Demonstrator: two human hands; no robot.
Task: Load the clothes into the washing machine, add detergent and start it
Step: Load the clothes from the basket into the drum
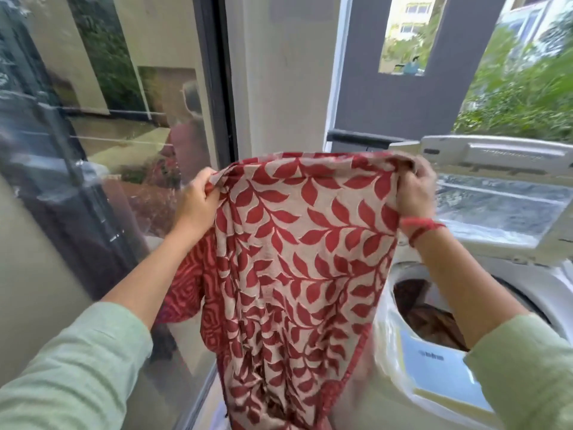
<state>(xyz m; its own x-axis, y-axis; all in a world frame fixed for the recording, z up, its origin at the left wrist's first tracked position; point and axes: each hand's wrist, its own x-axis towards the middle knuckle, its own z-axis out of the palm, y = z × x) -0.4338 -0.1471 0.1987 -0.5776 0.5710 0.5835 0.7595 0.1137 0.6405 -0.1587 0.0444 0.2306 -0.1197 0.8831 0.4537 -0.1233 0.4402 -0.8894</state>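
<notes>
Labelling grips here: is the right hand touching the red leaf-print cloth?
Touching. The head view shows the right hand with its fingers curled round the bunched top edge of the red leaf-print cloth, holding it up.

Counted: one leaf-print cloth; one washing machine with one raised lid; two hands, left hand and right hand; one red wrist thread.

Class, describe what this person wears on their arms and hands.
Both arms wear pale green sleeves: the left sleeve and right sleeve end short of the wrists. A red thread band circles the right wrist. The left hand and right hand are ungloved.
</notes>
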